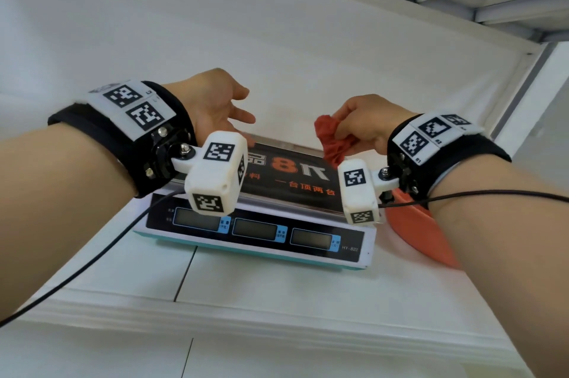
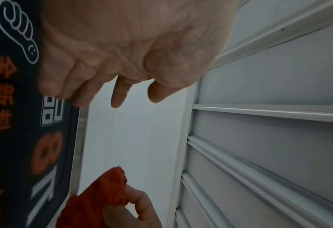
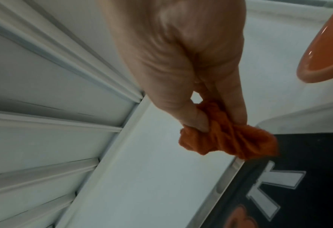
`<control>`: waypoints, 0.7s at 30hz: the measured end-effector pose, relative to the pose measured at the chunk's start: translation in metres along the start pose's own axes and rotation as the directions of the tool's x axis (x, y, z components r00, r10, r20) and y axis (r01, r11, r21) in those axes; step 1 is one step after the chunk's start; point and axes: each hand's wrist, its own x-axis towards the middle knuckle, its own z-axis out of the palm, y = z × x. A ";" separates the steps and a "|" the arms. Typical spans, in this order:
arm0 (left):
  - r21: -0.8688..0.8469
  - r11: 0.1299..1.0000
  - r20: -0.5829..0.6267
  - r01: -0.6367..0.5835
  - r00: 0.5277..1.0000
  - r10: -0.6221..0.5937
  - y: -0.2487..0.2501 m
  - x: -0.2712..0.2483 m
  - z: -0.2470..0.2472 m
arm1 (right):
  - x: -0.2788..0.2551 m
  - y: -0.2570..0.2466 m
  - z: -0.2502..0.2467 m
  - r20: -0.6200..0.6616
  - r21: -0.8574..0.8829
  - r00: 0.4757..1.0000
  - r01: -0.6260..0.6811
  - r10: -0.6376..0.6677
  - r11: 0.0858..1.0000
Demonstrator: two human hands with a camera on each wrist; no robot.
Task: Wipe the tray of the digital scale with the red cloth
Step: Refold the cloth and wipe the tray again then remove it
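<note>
The digital scale (image 1: 255, 229) sits on the white table, its three displays facing me. Its tray (image 1: 295, 180) carries a black sticker with orange print and has a metal rim (image 2: 79, 138) (image 3: 228, 177). My right hand (image 1: 363, 128) pinches the bunched red cloth (image 1: 332, 140) (image 3: 226, 138) (image 2: 101, 195) between thumb and fingers, just above the tray's far right corner. My left hand (image 1: 221, 106) (image 2: 111, 86) hovers with relaxed, spread fingers over the tray's far left edge and holds nothing.
An orange bowl (image 1: 421, 229) (image 3: 325, 46) stands right of the scale, under my right forearm. A white wall with ribbed panels (image 2: 269, 138) rises behind the table. Black cables (image 1: 92, 260) trail from both wrist cameras.
</note>
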 end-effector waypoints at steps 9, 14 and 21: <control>0.014 1.000 -0.077 0.011 0.997 -0.010 0.007 -0.002 -0.020 | 0.015 0.000 0.009 -0.033 -0.172 0.992 -0.124 0.120 0.977; 0.040 0.999 -0.169 -0.014 0.985 0.021 0.012 -0.002 -0.038 | 0.025 -0.001 0.008 0.064 -0.216 0.960 -0.255 0.274 0.942; 0.001 1.000 -0.148 0.002 0.989 -0.001 0.005 0.007 -0.053 | 0.041 0.007 0.016 0.052 -0.398 0.973 -0.187 0.225 0.898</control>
